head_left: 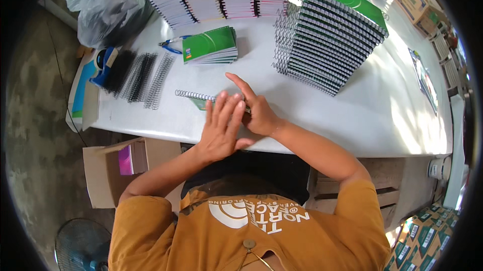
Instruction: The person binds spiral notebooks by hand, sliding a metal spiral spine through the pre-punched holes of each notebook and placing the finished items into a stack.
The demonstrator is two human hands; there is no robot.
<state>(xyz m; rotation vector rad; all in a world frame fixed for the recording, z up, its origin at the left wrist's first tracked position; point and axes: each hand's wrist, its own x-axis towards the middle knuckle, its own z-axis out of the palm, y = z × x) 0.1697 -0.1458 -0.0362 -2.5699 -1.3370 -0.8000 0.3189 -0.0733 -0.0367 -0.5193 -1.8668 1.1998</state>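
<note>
Right at the near edge of the white table point(312, 125), a green notebook point(201, 103) lies mostly hidden under both hands, its wire spiral point(193, 95) jutting out leftward. Left hand point(221, 127) lies flat on it, fingers spread straight. Right hand point(257, 110) presses beside it, fingers extended; whether it grips anything cannot be told. Loose black spirals point(143, 76) lie toward the left edge, a bound stack point(329, 39) toward the far right.

smooth matt white table point(322, 120), shiny metal wire coil point(193, 95), glossy green paper notebook covers point(206, 42), black plastic binding combs point(141, 77), crinkled clear plastic bag point(105, 4), brown cardboard box point(108, 170)
</note>
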